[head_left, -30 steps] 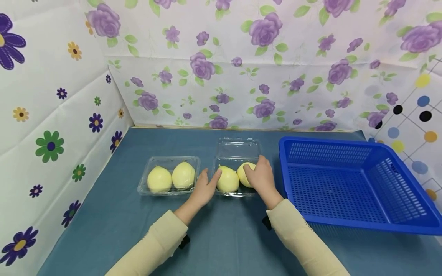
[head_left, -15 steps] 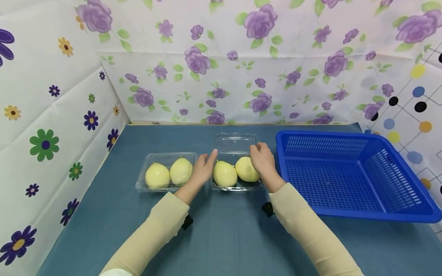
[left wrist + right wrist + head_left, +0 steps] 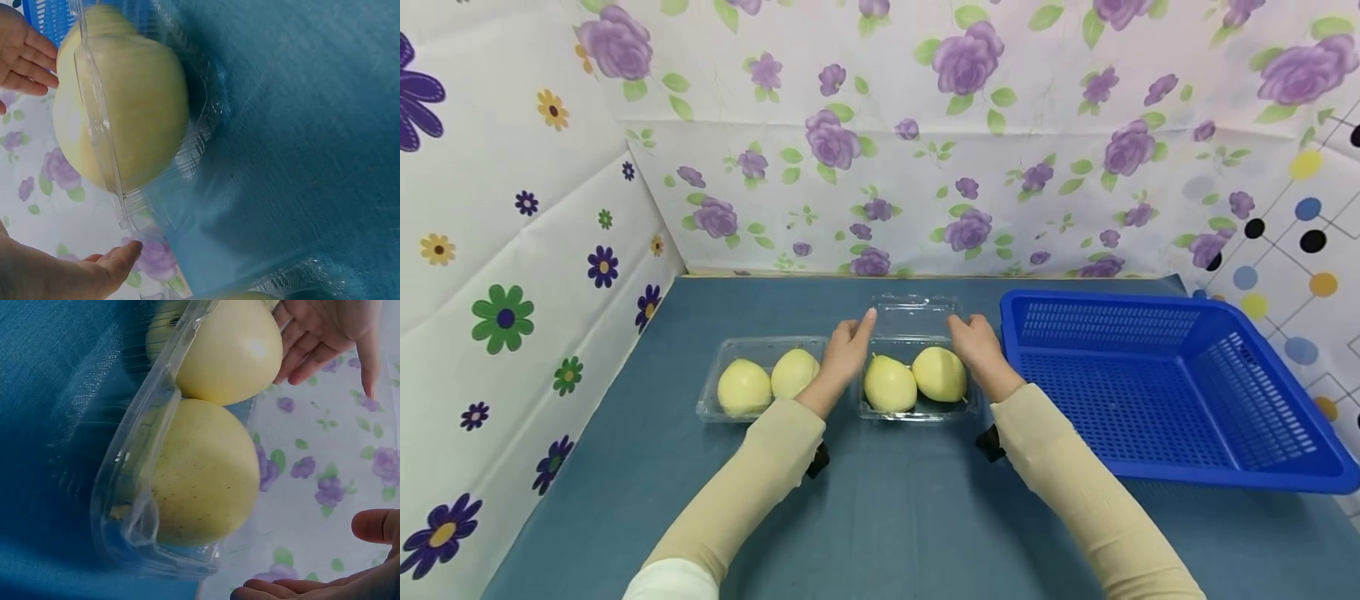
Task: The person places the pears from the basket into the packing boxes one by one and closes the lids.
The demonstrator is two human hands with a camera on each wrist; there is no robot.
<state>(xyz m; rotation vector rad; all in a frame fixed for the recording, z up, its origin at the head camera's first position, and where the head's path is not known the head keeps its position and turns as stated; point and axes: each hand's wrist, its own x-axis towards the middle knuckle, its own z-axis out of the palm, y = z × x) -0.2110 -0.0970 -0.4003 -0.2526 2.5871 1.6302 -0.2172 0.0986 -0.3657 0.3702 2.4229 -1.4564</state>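
Two pale yellow pears, the left one (image 3: 890, 384) and the right one (image 3: 939, 374), sit in a clear plastic clamshell box (image 3: 917, 415). Its lid (image 3: 917, 318) lies folded back toward the wall. My left hand (image 3: 846, 354) is at the box's left side, thumb up and fingers extended. On the other side, my right hand (image 3: 983, 350) has its thumb and fingers apart, as the right wrist view shows. Both hands are near the lid's hinge corners; whether they touch the plastic I cannot tell. A second clear box (image 3: 718, 410) with two pears stands left of my left hand.
A large blue plastic basket (image 3: 1112, 471) stands close on the right, beside my right hand. Flower-patterned sheets (image 3: 745, 92) rise behind and at the left of the blue-grey tabletop (image 3: 895, 508).
My right hand has let go of the right pear and moved back toward the lid; that pear now lies tilted beside the other. My left hand has moved slightly farther back along the box.
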